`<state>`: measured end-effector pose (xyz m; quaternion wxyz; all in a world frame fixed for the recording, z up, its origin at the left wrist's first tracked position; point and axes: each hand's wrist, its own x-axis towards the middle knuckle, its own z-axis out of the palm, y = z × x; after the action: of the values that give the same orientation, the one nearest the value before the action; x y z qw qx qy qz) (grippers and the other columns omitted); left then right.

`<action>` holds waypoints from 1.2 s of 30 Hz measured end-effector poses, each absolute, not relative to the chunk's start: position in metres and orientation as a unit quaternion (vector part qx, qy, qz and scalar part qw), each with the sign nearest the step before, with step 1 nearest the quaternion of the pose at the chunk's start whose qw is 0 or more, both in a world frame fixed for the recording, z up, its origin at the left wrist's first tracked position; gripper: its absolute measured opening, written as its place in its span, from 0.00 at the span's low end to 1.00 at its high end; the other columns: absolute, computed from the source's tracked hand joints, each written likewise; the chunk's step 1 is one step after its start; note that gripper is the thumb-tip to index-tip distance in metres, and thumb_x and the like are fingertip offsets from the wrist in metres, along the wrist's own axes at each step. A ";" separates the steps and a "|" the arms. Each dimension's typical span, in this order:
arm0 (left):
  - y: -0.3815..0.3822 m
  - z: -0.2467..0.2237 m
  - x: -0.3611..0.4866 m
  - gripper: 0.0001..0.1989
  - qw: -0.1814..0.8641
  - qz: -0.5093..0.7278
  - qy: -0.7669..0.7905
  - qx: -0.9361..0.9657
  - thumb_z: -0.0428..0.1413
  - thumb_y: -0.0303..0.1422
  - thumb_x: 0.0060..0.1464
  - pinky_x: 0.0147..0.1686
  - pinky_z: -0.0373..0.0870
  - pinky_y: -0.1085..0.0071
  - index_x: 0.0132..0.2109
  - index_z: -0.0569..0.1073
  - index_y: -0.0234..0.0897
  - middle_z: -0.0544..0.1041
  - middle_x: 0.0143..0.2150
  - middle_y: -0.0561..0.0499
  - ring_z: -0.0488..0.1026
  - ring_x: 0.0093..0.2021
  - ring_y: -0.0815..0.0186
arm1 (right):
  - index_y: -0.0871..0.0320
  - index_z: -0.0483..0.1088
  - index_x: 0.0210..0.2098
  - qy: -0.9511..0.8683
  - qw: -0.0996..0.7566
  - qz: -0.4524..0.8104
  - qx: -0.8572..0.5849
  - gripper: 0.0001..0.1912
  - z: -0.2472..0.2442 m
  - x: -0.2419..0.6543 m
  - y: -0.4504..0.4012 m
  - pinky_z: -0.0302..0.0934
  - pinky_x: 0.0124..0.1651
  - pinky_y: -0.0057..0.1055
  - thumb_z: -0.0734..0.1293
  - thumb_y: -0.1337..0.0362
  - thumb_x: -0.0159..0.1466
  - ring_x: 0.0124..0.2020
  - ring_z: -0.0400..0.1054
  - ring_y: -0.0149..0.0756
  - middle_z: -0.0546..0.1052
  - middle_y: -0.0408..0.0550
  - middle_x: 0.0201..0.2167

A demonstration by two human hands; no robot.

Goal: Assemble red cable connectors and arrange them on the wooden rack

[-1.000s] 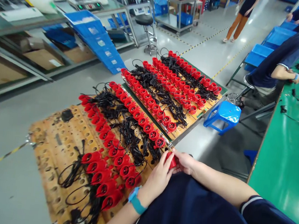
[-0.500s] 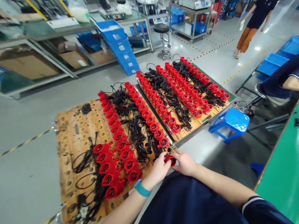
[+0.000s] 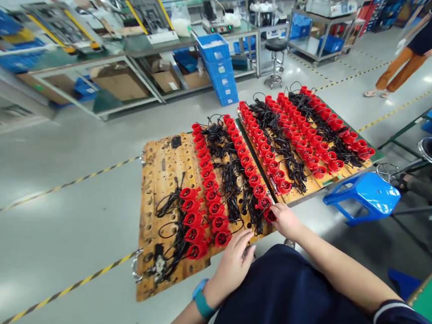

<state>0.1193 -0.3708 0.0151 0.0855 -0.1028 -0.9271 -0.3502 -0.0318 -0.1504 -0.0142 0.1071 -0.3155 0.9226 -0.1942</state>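
The board (image 3: 153, 177) is hard, worn wood, drilled with round holes and scuffed dark in patches; a second board (image 3: 313, 188) lies beyond its far right edge. Next in size is the blue stool (image 3: 380, 192), smooth and glossy. Black cables (image 3: 232, 183) lie bunched between the rows of red cups, thin and pliant, likely to snag or drag on one another. The left hand (image 3: 234, 266) is near the board's near edge, fingers parted and slightly bent, with nothing seen in them. The right hand (image 3: 288, 221) has its fingers against the last cup (image 3: 270, 215), at the board's near right corner; whether they pinch it I cannot tell. The cup is round, open-mouthed and dark inside; it looks like light, stiff plastic, a little slick, best taken by its outer wall, with slack left in any lead.
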 end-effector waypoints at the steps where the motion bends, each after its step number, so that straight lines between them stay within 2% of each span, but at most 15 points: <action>1: -0.377 0.016 0.124 0.16 0.094 -0.353 -0.926 -0.096 0.52 0.32 0.68 0.61 0.76 0.54 0.61 0.71 0.39 0.77 0.59 0.42 0.75 0.61 0.57 | 0.62 0.72 0.53 0.924 0.114 -0.181 -0.317 0.20 -0.013 -0.033 -0.152 0.63 0.61 0.42 0.71 0.72 0.61 0.55 0.67 0.47 0.74 0.59 0.53; 7: -0.413 0.027 0.148 0.13 0.134 -0.375 -0.916 -0.053 0.53 0.33 0.68 0.52 0.80 0.62 0.57 0.75 0.40 0.82 0.50 0.44 0.80 0.52 0.59 | 0.65 0.73 0.47 0.934 0.132 -0.127 -0.307 0.14 -0.006 -0.033 -0.163 0.63 0.60 0.42 0.70 0.71 0.61 0.53 0.68 0.49 0.75 0.62 0.49; 10: -0.449 0.040 0.149 0.12 0.143 -0.387 -0.911 0.000 0.54 0.34 0.68 0.50 0.80 0.64 0.54 0.77 0.41 0.81 0.51 0.44 0.80 0.50 0.61 | 0.66 0.73 0.47 0.944 0.125 -0.097 -0.290 0.14 -0.004 -0.030 -0.167 0.63 0.59 0.43 0.72 0.67 0.63 0.53 0.67 0.53 0.75 0.62 0.49; 13: -0.499 0.052 0.137 0.12 0.168 -0.369 -0.910 0.083 0.56 0.39 0.66 0.50 0.79 0.63 0.52 0.79 0.41 0.81 0.52 0.45 0.79 0.49 0.60 | 0.65 0.74 0.49 0.952 0.123 -0.080 -0.268 0.16 -0.004 -0.027 -0.168 0.63 0.59 0.43 0.73 0.64 0.64 0.53 0.67 0.55 0.75 0.62 0.49; 17: -0.561 0.056 0.099 0.19 0.180 -0.282 -0.931 0.148 0.53 0.48 0.65 0.50 0.76 0.60 0.50 0.79 0.39 0.82 0.48 0.44 0.78 0.47 0.56 | 0.67 0.71 0.57 0.955 0.114 -0.108 -0.253 0.25 -0.008 -0.022 -0.166 0.63 0.60 0.44 0.74 0.64 0.63 0.55 0.66 0.54 0.73 0.62 0.53; 22: -0.596 0.038 0.037 0.29 0.096 -0.060 -0.989 0.097 0.49 0.53 0.64 0.54 0.70 0.53 0.46 0.80 0.32 0.82 0.43 0.37 0.76 0.47 0.47 | 0.66 0.65 0.64 0.957 0.072 -0.174 -0.223 0.36 -0.017 -0.008 -0.164 0.63 0.61 0.48 0.76 0.62 0.60 0.59 0.63 0.56 0.69 0.65 0.60; 26: -0.604 0.018 0.010 0.28 -0.047 0.062 -0.994 0.080 0.49 0.53 0.63 0.52 0.69 0.54 0.44 0.81 0.33 0.82 0.41 0.36 0.76 0.49 0.43 | 0.63 0.62 0.67 0.947 0.037 -0.246 -0.203 0.35 -0.022 0.009 -0.159 0.63 0.59 0.53 0.74 0.61 0.64 0.59 0.61 0.58 0.67 0.65 0.62; 29: -0.609 0.012 0.004 0.23 -0.119 0.080 -0.987 0.078 0.49 0.49 0.62 0.50 0.69 0.57 0.43 0.80 0.36 0.83 0.41 0.37 0.76 0.48 0.45 | 0.61 0.62 0.68 0.933 0.023 -0.300 -0.197 0.33 -0.025 0.019 -0.153 0.64 0.57 0.54 0.71 0.60 0.67 0.59 0.61 0.58 0.67 0.65 0.63; 36: -0.607 0.019 0.001 0.23 -0.156 0.022 -0.981 0.115 0.49 0.48 0.58 0.49 0.69 0.59 0.44 0.78 0.33 0.82 0.44 0.36 0.78 0.49 0.47 | 0.60 0.63 0.67 0.917 -0.003 -0.358 -0.176 0.30 -0.035 0.044 -0.128 0.64 0.59 0.54 0.69 0.58 0.69 0.60 0.63 0.57 0.67 0.63 0.64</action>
<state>0.0009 -0.6068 0.0188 -0.1562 0.1149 -0.9808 0.0221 0.0437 -0.1281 -0.0348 -0.0028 -0.1757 0.9169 -0.3583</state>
